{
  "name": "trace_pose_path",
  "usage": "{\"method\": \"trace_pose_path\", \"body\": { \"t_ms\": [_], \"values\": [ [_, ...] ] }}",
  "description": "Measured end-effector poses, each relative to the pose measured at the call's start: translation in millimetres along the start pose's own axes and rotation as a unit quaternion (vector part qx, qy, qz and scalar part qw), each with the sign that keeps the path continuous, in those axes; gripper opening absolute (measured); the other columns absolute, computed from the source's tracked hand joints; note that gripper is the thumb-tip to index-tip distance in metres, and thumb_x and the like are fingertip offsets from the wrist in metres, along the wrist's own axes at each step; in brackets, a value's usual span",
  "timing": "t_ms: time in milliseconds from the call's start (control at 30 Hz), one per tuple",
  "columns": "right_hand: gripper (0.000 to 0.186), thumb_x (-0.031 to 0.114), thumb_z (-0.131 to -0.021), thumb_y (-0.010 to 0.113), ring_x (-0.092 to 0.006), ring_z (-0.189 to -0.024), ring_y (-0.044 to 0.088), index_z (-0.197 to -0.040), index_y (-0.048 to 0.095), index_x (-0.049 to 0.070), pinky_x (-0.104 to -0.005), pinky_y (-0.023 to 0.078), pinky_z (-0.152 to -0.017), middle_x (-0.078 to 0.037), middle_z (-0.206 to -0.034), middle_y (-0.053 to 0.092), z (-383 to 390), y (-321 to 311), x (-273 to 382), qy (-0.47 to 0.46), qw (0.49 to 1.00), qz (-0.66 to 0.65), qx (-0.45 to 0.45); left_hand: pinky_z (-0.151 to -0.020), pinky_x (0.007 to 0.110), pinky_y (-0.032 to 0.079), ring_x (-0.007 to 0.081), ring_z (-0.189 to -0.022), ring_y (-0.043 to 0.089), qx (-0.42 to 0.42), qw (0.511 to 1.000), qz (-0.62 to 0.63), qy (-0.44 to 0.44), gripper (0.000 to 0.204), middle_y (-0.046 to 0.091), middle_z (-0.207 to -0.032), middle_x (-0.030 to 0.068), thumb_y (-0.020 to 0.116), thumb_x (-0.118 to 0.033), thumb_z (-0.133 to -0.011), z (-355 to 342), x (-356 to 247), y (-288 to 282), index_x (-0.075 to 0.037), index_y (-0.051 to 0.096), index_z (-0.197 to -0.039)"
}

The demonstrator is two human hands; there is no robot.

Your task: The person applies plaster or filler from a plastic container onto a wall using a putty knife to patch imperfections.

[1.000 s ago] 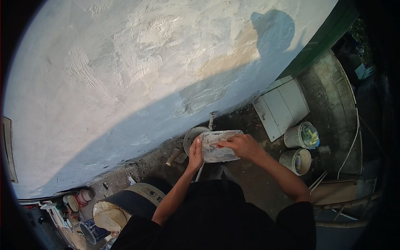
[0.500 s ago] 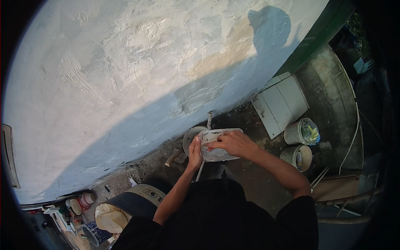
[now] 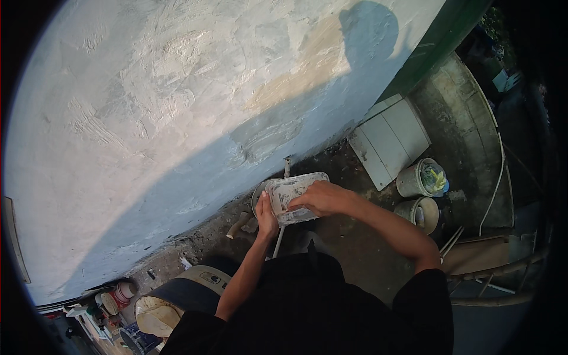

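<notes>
A rectangular, plaster-smeared pale tub is held in front of my body, close to the foot of the wall. My left hand grips its left end, fingers along the outside. My right hand reaches into the tub from the right with its fingers closed and pointing down at the inner surface. Whatever those fingers hold is hidden by the hand. Behind the tub's left end, a round bucket rim partly shows. The wall carries uneven white and grey plaster with trowel marks.
White panels lie on the ground at the right. Two buckets stand near them, one holding green-yellow material, the other pale. A large drum is at lower left, near assorted clutter. Wooden poles sit at far right.
The tub and both hands have shifted slightly left in the picture, as has the whole scene. My right hand has moved lower within the tub, away from its upper rim.
</notes>
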State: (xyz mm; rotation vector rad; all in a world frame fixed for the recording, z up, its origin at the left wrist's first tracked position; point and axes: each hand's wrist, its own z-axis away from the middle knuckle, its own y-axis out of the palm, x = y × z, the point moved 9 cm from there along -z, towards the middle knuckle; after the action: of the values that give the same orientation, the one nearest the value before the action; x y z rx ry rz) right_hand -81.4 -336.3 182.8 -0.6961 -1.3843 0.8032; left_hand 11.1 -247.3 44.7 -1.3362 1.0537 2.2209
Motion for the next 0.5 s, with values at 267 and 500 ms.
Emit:
{"method": "trace_pose_path", "body": {
  "t_ms": [267, 500],
  "values": [
    [0.033, 0.007, -0.082, 0.057, -0.0371, -0.078, 0.064, -0.109, 0.067, 0.023, -0.0457, 0.051, -0.067, -0.013, -0.087, 0.068, 5, 2, -15, 0.031, 0.997, -0.046, 0.054, -0.087, 0.031, 0.047, 0.0162, -0.096, 0.058, 0.050, 0.997, -0.050, -0.004, 0.048, 0.061, -0.107, 0.0098, 0.033, -0.038, -0.104, 7, 4, 18, 0.002, 0.057, -0.114],
    [0.033, 0.005, -0.080, 0.058, -0.0368, -0.086, 0.064, -0.111, 0.065, 0.016, -0.0437, 0.050, -0.073, -0.015, -0.093, 0.068, 17, -2, -17, 0.040, 0.989, -0.106, 0.098, -0.077, 0.028, 0.049, 0.0129, -0.085, 0.059, 0.059, 0.995, -0.085, -0.002, 0.047, 0.062, -0.097, 0.0065, 0.031, -0.037, -0.105, 8, 7, 27, 0.001, 0.058, -0.110]
  ]
}}
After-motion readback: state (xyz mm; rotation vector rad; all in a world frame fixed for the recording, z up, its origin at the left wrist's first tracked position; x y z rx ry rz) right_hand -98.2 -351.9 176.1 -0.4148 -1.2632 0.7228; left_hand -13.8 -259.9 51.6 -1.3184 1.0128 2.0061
